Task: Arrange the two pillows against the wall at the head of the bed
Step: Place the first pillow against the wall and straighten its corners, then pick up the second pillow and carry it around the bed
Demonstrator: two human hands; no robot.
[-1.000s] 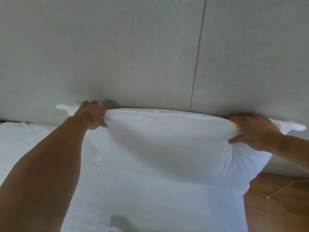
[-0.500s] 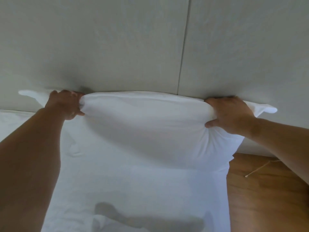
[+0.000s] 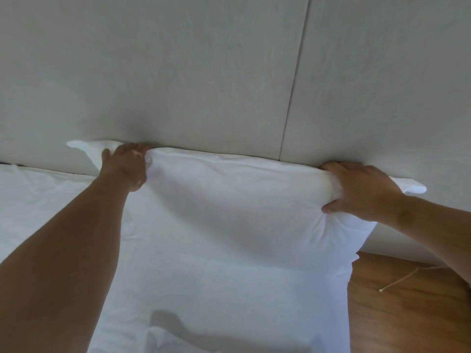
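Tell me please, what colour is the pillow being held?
Plain white pillow, no pattern; the head view shows it.

Look to the lower right of the frame and you find a wooden floor, warm brown with a slight sheen. On it lies a thin pale cord — it runs from the right edge down and leftward and ends in a small light tip. Along the bottom edge, left of centre, you see a grey shadow on the white fabric — its source sits outside the frame.
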